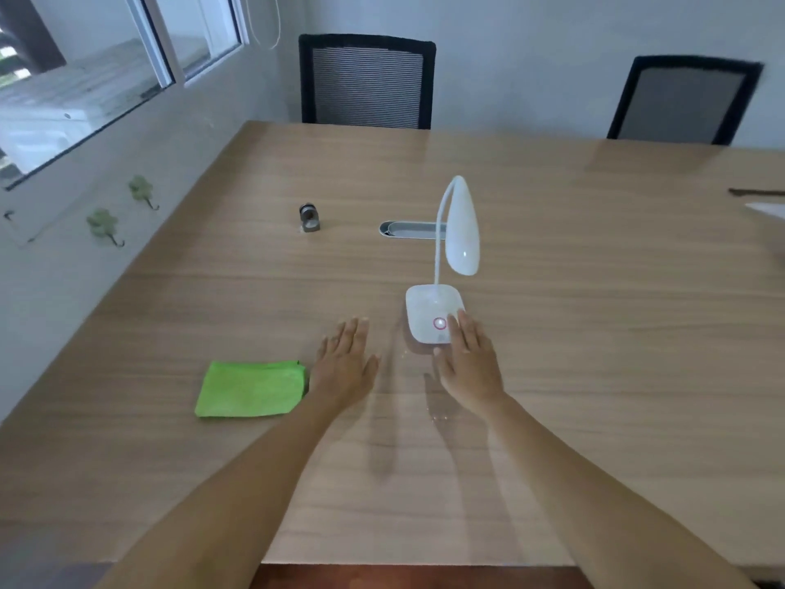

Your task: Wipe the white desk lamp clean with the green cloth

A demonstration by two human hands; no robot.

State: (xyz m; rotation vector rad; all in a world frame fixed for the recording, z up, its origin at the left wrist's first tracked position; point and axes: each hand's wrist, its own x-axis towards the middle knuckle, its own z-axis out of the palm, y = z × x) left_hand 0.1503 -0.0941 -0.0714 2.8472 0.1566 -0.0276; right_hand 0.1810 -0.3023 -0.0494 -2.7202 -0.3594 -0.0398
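The white desk lamp [429, 308] stands upright on the wooden table [594, 333], with a square base, a thin curved neck and a drop-shaped head. A folded green cloth [250, 389] lies flat to its left, nearer me. My left hand [345, 363] is stretched out flat, palm down, just right of the cloth and empty. My right hand [469, 359] is also flat and empty; its fingertips overlap the near right corner of the lamp base beside the pink ring button.
A small grey metal object [309, 217] and an oval cable slot [410, 229] sit further back on the table. Two black mesh chairs [367, 80] stand at the far edge. A wall with windows and hooks runs along the left.
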